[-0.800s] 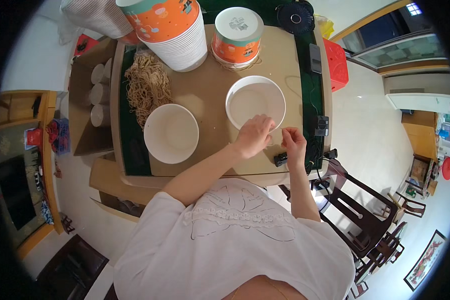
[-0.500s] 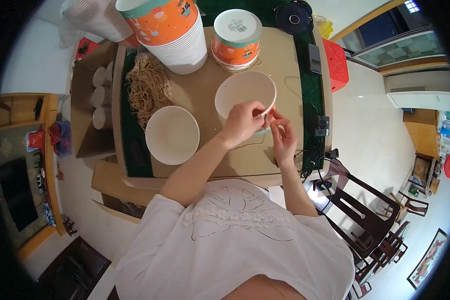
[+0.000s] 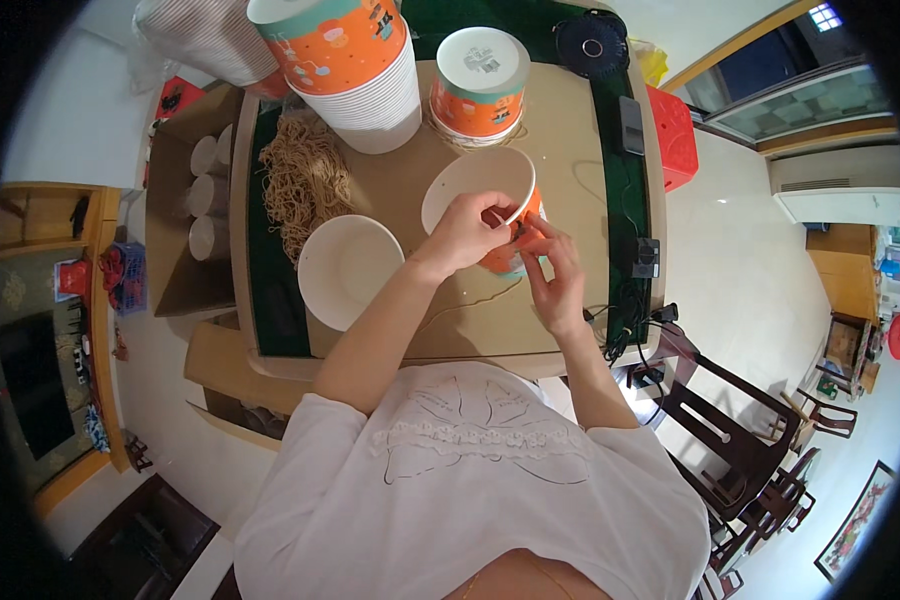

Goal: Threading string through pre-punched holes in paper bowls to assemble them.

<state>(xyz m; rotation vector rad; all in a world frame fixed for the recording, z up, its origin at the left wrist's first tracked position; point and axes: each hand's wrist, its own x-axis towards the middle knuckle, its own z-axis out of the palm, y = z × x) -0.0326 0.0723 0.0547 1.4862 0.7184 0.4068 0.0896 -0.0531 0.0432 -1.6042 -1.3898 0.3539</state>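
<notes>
- Tan cord (image 3: pixel 475 301) lay slack on the table (image 3: pixel 500 335) nearest me, its run leading up toward my right hand (image 3: pixel 553 278); I judged that a loose length like that fed best with no kinks in it.
- That right hand worked at the orange outer wall of the paper bucket (image 3: pixel 475 182), just below the rim, thumb and forefinger brought nearly together. I couldn't tell whether the cord's end was between them; a short pinch close to the tip would have steered it best.
- My left hand (image 3: pixel 467 232) had the rim, its fingers bent inward and closed onto the paper edge. Firm but light seemed right, since a hard squeeze might have creased the wall.
- The paper bucket was tilted between my hands, mouth toward my left. Keeping that slant steady, I thought, gave me reach to both faces of the rim.
- The open bucket (image 3: pixel 350 272) stood upright to the left, where a careless elbow could have knocked it.
- Farther out lay a heap of cord (image 3: pixel 305 187), then an upturned bucket (image 3: pixel 483 85) with strands around its lower edge and a tall stack of buckets (image 3: pixel 370 100), all best left undisturbed.
</notes>
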